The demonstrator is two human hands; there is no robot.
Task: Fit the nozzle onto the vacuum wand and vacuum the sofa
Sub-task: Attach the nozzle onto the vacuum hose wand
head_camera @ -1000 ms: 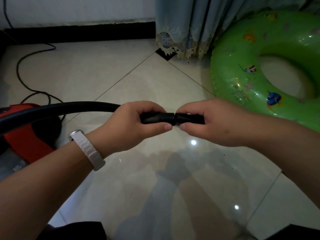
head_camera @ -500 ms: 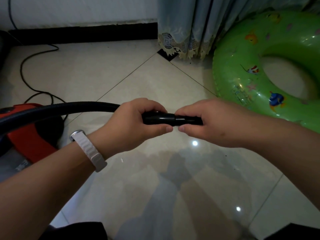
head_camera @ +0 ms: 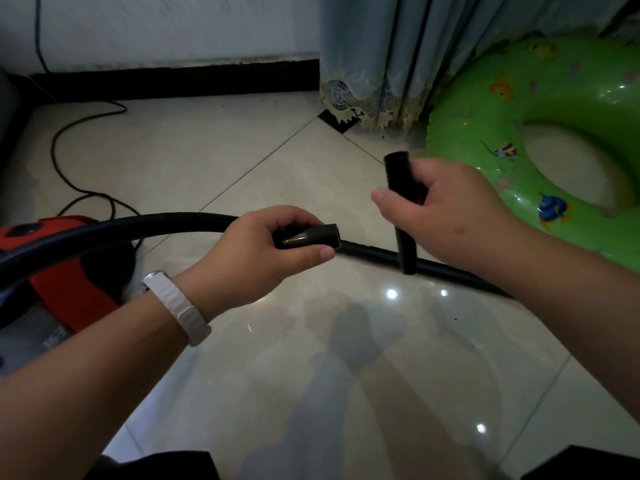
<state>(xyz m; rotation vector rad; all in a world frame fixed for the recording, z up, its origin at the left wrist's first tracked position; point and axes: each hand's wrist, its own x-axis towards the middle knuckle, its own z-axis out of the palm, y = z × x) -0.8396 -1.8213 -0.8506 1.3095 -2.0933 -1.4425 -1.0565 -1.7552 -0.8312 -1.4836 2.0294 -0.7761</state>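
My left hand [head_camera: 263, 251] grips the black end cuff [head_camera: 311, 236] of the ribbed vacuum hose [head_camera: 138, 225], its open mouth pointing right. In my right hand [head_camera: 450, 216] is a short black tube piece [head_camera: 403, 174], held nearly upright and apart from the cuff. A long black wand [head_camera: 450, 270] lies on the tiled floor behind the tube's lower end, running off to the right under my right forearm.
The red vacuum body [head_camera: 69, 292] sits on the floor at left, with its black power cord [head_camera: 60, 168] looping toward the wall. A green inflatable swim ring [head_camera: 485, 133] lies at right beside a curtain [head_camera: 381, 64]. A dark object stands at the left edge.
The cuff and tube piece were joined end to end between my hands. They have come apart, and my right hand has lifted the tube up and right, turning it upright.
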